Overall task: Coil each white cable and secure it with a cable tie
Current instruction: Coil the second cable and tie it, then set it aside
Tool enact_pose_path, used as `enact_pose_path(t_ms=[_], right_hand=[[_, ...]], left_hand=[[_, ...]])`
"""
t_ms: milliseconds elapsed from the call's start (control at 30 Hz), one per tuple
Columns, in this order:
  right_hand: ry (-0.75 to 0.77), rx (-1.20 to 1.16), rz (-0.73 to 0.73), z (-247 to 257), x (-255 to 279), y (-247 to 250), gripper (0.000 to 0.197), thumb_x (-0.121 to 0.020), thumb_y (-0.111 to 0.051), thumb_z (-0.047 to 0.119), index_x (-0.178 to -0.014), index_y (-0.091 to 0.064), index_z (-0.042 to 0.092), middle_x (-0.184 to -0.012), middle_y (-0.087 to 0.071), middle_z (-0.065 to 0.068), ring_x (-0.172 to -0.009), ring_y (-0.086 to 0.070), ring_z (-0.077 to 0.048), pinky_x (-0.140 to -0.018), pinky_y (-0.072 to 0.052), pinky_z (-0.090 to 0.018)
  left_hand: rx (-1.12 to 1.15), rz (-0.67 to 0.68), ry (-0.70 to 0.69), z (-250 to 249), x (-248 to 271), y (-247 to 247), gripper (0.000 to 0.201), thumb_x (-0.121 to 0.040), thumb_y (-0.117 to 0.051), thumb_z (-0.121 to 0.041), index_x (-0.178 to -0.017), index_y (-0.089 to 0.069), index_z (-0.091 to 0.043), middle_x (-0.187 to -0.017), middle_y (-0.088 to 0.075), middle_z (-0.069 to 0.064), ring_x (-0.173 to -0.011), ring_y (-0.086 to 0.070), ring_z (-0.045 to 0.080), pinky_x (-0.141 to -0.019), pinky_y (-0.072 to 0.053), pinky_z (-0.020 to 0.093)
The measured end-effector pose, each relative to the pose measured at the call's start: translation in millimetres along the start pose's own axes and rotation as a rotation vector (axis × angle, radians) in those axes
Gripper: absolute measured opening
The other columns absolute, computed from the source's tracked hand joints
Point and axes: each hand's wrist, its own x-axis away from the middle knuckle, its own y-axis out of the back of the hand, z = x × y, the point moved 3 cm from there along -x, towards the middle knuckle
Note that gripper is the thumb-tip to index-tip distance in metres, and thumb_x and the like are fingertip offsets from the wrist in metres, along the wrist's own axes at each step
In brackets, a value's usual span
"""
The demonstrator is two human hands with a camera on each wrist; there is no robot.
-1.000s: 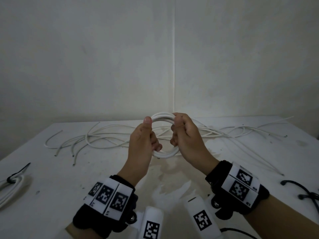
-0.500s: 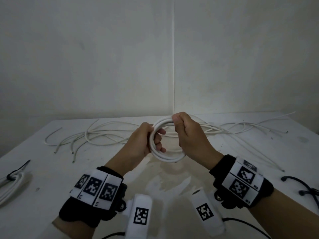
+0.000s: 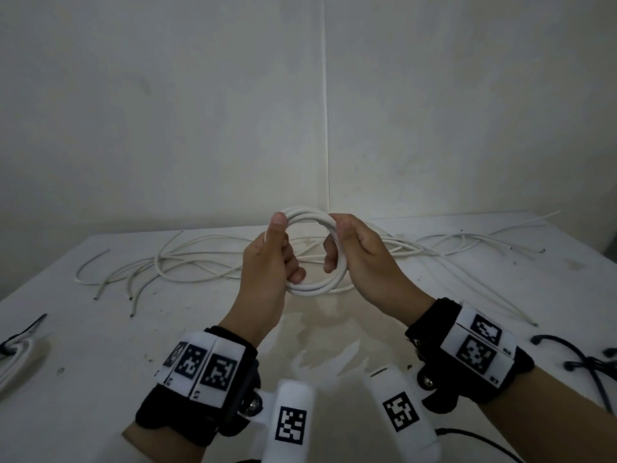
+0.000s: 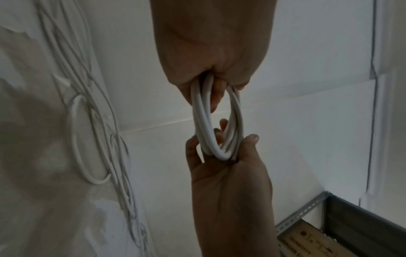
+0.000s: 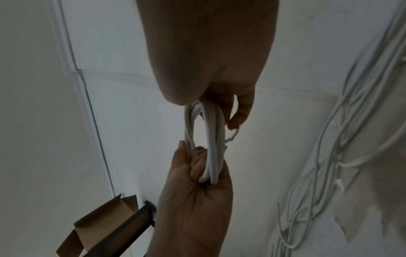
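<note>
A white cable wound into a round coil [image 3: 312, 289] hangs in the air above the table, held between both hands. My left hand [image 3: 272, 259] grips its left side, thumb up on the top of the loop. My right hand [image 3: 359, 252] grips the right side, fingers curled through the ring. The left wrist view shows the coil [image 4: 216, 121] edge-on between my left hand [image 4: 211, 76] and my right hand [image 4: 222, 153]. From the right wrist the coil [image 5: 208, 139] runs from my right hand [image 5: 219, 97] to my left hand [image 5: 197, 167].
Several loose white cables [image 3: 200, 262] sprawl across the back of the white table [image 3: 100, 345]. A tied white coil [image 3: 16, 355] lies at the left edge. Black cable ties [image 3: 581, 359] lie at the right edge. Walls stand close behind.
My left hand turned from curling its fingers through the ring to gripping the left side with the thumb on top. The coil rose a little and both hands spread slightly apart.
</note>
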Motion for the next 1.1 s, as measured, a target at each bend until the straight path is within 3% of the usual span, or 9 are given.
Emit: enact_pose_path(t_ms=[100, 233, 333, 433, 500, 600, 767, 967, 1100], right_hand=[[0.000, -0.002, -0.032, -1.8, -2.3, 3.6, 0.023, -0.098, -0.029, 0.028, -0.090, -0.050, 0.021, -0.062, -0.038, 0.005, -0.048, -0.041, -0.006, -0.057, -0.041, -0.029], [0.039, 0.124, 0.010, -5.5, -2.1, 13.0, 0.025, -0.086, -0.031, 0.049, -0.086, -0.048, 0.030, -0.059, -0.037, 0.008, -0.052, -0.036, -0.014, -0.056, -0.038, -0.040], [0.097, 0.316, 0.081, -4.3, -1.1, 17.5, 0.028, -0.091, -0.031, 0.042, -0.091, -0.051, 0.023, -0.061, -0.040, 0.010, -0.053, -0.039, -0.006, -0.058, -0.038, -0.032], [0.122, 0.409, 0.151, -0.8, -1.0, 21.5, 0.026, -0.096, -0.032, 0.032, -0.096, -0.052, 0.016, -0.064, -0.044, 0.009, -0.056, -0.043, -0.004, -0.056, -0.034, -0.016], [0.110, 0.408, 0.182, 1.0, -0.3, 25.3, 0.030, -0.094, -0.032, 0.035, -0.099, -0.053, 0.015, -0.065, -0.044, 0.009, -0.056, -0.044, -0.002, -0.056, -0.035, -0.015], [0.076, 0.349, 0.175, -0.4, 1.1, 27.0, 0.032, -0.097, -0.033, 0.028, -0.107, -0.056, 0.007, -0.066, -0.046, 0.010, -0.055, -0.045, 0.002, -0.059, -0.035, -0.014], [-0.053, 0.105, 0.119, -5.7, 7.0, 35.4, 0.028, -0.100, -0.030, 0.021, -0.111, -0.055, 0.021, -0.076, -0.050, 0.006, -0.058, -0.046, -0.001, -0.062, -0.039, -0.021], [0.006, 0.227, 0.086, -8.1, 10.6, 51.1, 0.025, -0.099, -0.032, 0.014, -0.113, -0.053, 0.018, -0.071, -0.045, 0.006, -0.057, -0.045, 0.003, -0.062, -0.036, -0.010], [0.037, 0.297, 0.052, -8.0, 17.0, 64.8, 0.029, -0.099, -0.033, 0.013, -0.116, -0.055, 0.009, -0.071, -0.045, 0.015, -0.062, -0.048, 0.011, -0.066, -0.036, -0.008]], left_hand=[[0.017, 0.060, 0.043, 6.8, -0.7, -1.6, 0.043, -0.098, -0.036, -0.035, -0.061, -0.036, -0.014, -0.042, -0.028, -0.007, -0.037, -0.028, 0.008, -0.043, -0.039, 0.020], [-0.201, 0.210, 0.023, 6.8, -5.4, 4.2, 0.039, -0.100, -0.032, -0.024, -0.074, -0.056, -0.009, -0.051, -0.051, -0.004, -0.044, -0.052, 0.009, -0.059, -0.051, 0.029], [-0.343, 0.254, 0.024, -2.5, -8.0, 1.7, 0.039, -0.099, -0.032, -0.019, -0.077, -0.061, -0.007, -0.058, -0.057, 0.001, -0.050, -0.058, 0.013, -0.065, -0.051, 0.032], [-0.397, 0.349, 0.109, -7.4, -7.9, -5.9, 0.048, -0.097, -0.035, -0.038, -0.069, -0.057, -0.006, -0.048, -0.048, 0.000, -0.043, -0.049, 0.013, -0.052, -0.047, 0.024], [-0.357, 0.377, 0.149, -5.1, -3.4, -10.4, 0.046, -0.094, -0.039, -0.042, -0.064, -0.049, -0.009, -0.043, -0.036, -0.005, -0.037, -0.035, 0.009, -0.044, -0.040, 0.020], [-0.285, 0.276, 0.111, 4.6, 1.5, -14.9, 0.040, -0.093, -0.047, -0.035, -0.061, -0.040, -0.013, -0.040, -0.029, -0.010, -0.035, -0.027, 0.006, -0.039, -0.032, 0.018], [-0.204, 0.162, 0.042, 12.8, -1.1, -16.2, 0.040, -0.094, -0.047, -0.035, -0.060, -0.039, -0.014, -0.040, -0.030, -0.011, -0.035, -0.027, 0.006, -0.039, -0.031, 0.018], [-0.332, 0.388, 0.060, 11.4, -0.2, -26.0, 0.037, -0.096, -0.042, -0.031, -0.068, -0.050, -0.008, -0.046, -0.042, -0.006, -0.042, -0.045, 0.010, -0.057, -0.044, 0.029], [-0.312, 0.384, 0.071, 15.6, 6.3, -44.2, 0.033, -0.096, -0.042, -0.030, -0.069, -0.040, -0.011, -0.041, -0.032, -0.012, -0.037, -0.031, 0.006, -0.046, -0.039, 0.022]])
